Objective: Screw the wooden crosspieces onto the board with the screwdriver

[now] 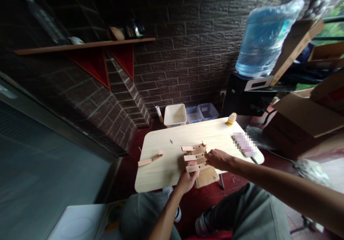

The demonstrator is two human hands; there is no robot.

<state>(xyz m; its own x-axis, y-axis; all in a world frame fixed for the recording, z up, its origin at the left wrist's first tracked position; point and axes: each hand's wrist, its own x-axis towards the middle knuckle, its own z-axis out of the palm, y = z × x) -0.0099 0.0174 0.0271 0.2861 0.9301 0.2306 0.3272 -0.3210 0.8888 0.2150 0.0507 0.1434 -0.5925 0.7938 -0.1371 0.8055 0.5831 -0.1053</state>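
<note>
Three pale wooden strips with dark holes lie side by side over brown cardboard (pixel 208 177) at the table's front edge. My left hand (pixel 187 178) is closed round the left part of the nearest strip (pixel 194 168). Above it lie the middle strip (pixel 191 157) and the farthest strip (pixel 189 148). At their right ends my right hand (pixel 218 159) is closed in a pinch; what it holds is too small to make out. Another wooden strip with a rounded end (pixel 149 161) rests apart on the left. Small dark pieces (pixel 171 141) lie behind.
The pale table (pixel 158 179) carries a small yellow-labelled bottle (pixel 231 119) at the back right and a blurred flat object (pixel 245 144) at the right. Behind it stand a cream bin (pixel 175 115) and two clear bins. A water dispenser (pixel 247 95) is at the back right.
</note>
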